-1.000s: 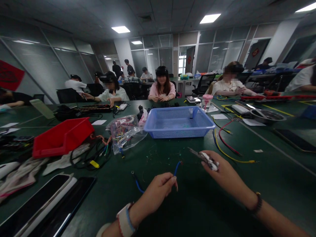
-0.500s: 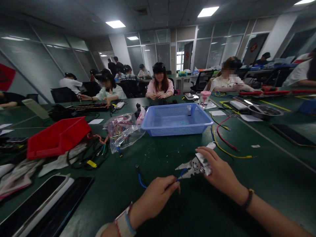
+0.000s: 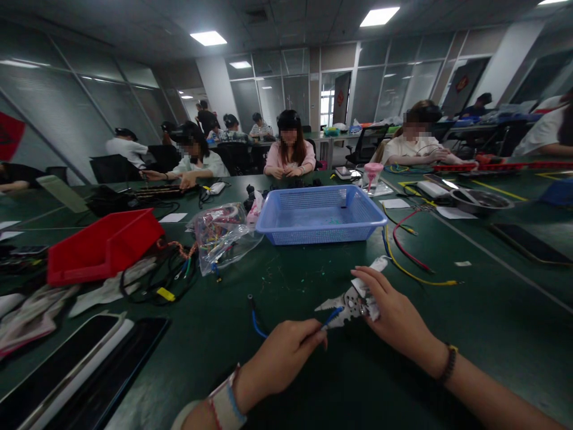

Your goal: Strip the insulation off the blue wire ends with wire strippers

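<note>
My left hand pinches a short blue wire between thumb and fingers. One end of the wire, with a dark tip, sticks out to the left of the hand; the other end reaches right, between the jaws of the wire strippers. Those jaws are parted and point left. White wrapping covers the handles, and my right hand is closed around them. The fingers' far side is hidden. Beyond both hands stands a blue plastic basket with a few small green bits inside.
At left are a red bin, a clear bag of wires, black cables, gloves and phones. Yellow and red wires lie at right, near a metal bowl. Co-workers sit across the green table.
The blue wire's end sits deeper between the stripper jaws, nearer the pivot. My right hand and the strippers have shifted slightly left. The left hand has barely moved.
</note>
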`<state>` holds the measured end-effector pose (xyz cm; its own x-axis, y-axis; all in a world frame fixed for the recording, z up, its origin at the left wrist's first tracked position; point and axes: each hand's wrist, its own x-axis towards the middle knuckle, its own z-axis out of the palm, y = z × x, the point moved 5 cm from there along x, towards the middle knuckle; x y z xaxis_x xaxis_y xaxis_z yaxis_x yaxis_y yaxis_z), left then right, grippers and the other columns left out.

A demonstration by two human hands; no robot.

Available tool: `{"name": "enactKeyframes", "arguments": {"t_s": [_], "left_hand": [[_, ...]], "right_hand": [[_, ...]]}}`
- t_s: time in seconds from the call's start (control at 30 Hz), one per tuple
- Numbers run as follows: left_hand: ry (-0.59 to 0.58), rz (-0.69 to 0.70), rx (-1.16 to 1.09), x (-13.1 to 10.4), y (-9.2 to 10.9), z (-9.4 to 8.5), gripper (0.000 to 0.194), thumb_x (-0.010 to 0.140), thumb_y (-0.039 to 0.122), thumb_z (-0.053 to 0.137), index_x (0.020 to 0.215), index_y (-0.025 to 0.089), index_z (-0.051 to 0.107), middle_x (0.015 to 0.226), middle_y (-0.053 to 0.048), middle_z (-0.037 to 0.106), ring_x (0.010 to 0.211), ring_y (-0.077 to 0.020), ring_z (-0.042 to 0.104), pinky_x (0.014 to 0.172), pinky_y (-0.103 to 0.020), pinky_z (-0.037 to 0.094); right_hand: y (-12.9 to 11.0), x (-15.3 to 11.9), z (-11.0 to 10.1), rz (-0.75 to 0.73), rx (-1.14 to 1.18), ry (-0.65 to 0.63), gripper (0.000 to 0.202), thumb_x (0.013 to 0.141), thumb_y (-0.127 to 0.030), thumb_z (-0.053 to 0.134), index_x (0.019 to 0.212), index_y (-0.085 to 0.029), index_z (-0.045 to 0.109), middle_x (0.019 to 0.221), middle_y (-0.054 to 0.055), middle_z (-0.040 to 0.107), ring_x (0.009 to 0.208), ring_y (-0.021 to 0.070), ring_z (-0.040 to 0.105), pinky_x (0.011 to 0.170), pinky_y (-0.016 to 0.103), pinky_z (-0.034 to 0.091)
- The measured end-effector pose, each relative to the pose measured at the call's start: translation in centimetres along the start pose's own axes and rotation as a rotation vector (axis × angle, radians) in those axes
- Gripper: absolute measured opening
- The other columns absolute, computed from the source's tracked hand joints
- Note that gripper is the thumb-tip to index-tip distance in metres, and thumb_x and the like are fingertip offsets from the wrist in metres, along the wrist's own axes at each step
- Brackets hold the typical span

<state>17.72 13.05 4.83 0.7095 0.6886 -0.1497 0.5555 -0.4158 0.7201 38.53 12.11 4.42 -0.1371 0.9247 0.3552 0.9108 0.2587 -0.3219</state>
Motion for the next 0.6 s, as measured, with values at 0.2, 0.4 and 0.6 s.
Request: {"name": "enactKeyframes", "arguments": {"t_s": [0.2,0.4,0.6], "left_hand": [[0.014,0.001,0.004,0.07,0.01,-0.13,0.033,0.098,0.035,0.037,0.090,0.020,0.065,0.083,0.001,0.065,0.079,-0.0138,0.061,0.070,-0.021,0.040],[0.009,0.000,0.024,0.05,0.21,-0.27,0.033,0.098,0.035,0.036,0.091,0.021,0.065,0.084,0.001,0.065,0.079,-0.0140,0.061,0.070,-0.021,0.040],[0.007,-0.004,0.050,0.07,0.10,-0.15,0.031,0.098,0.033,0.036,0.091,0.020,0.064,0.083,0.001,0.065,0.078,-0.0141,0.061,0.069,-0.022,0.040]], "right_hand": [[0.01,-0.13,0.08,0.035,-0.011,0.012,0.068,0.073,-0.015,0.052,0.138,-0.027,0.033,0.146,0.006,0.037,0.117,0.0261,0.054,0.088,0.042,0.055],[-0.21,-0.10,0.20,0.028,-0.008,0.006,0.070,0.073,-0.015,0.053,0.138,-0.027,0.033,0.147,0.007,0.035,0.115,0.0262,0.056,0.088,0.042,0.055],[-0.18,-0.17,0.40,-0.036,-0.008,0.012,0.075,0.072,-0.013,0.052,0.142,-0.025,0.028,0.148,0.010,0.034,0.119,0.0265,0.053,0.094,0.042,0.052]]}}
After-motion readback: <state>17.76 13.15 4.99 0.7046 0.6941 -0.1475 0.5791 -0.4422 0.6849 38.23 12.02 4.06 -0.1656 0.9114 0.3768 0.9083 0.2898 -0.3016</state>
